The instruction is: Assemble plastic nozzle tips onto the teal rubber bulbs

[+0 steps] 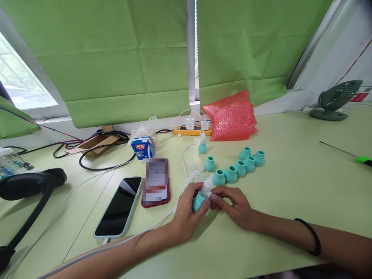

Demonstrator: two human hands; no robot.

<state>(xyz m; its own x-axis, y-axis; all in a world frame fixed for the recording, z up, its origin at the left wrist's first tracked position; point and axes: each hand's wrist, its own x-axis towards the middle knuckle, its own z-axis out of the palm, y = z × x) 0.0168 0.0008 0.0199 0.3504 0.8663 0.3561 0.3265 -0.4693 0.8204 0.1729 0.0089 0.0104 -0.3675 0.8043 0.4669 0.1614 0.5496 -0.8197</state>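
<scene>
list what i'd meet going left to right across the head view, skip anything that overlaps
Pale-cased phone → red-cased phone → left hand holding a teal bulb-shaped piece → right hand → dark green fan.

Phones (119, 207) left of pots (231, 176); carton (143, 148) behind phones; screwdriver (362, 159) right of pots, fan (340, 96) behind screwdriver.

Teal bulb (198, 202): smooth, glossy, rounded; gripped by left hand (186, 215) just above or on tabletop (279, 201), which cannot be told; leaning, mouth end away from the person. Translucent white piece (207, 183): at bulb's mouth, lower edge pinched by right hand (232, 204). Fit at the joint hidden by fingers.
</scene>
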